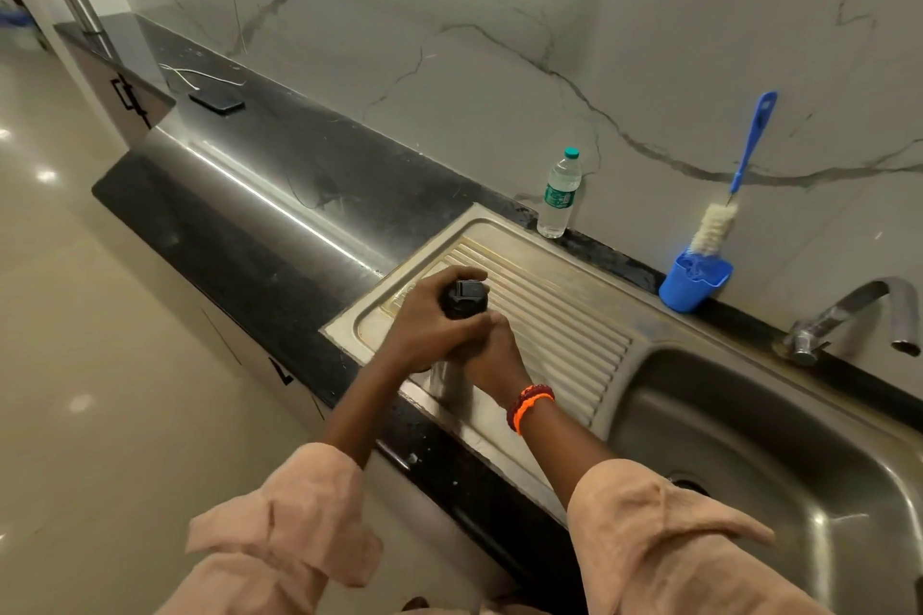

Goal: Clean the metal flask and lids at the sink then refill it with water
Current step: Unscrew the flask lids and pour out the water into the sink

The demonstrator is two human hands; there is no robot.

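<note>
Your two hands meet over the ribbed steel draining board (564, 314) at the left of the sink (779, 444), and the metal flask (446, 377) stands between them. Your left hand (429, 314) curls over the top of the flask, its fingers wrapped round the black lid (464, 297). Your right hand (492, 354) sits just below and to the right, gripping the flask's body; only a strip of bare steel shows beneath your hands. The two hands touch each other where they close round the flask. An orange and red bracelet (530, 404) circles your right wrist, and both pale pink sleeves are rolled up.

Farther back on the black counter (279, 165), a clear plastic water bottle (560, 194) with a green cap stands against the marble wall. To its right, a blue cup (692, 284) holds a bottle brush (734, 184) with a blue handle. The tap (859, 319) curves over the basin at far right. A phone (217, 102) lies on the counter at far left.
</note>
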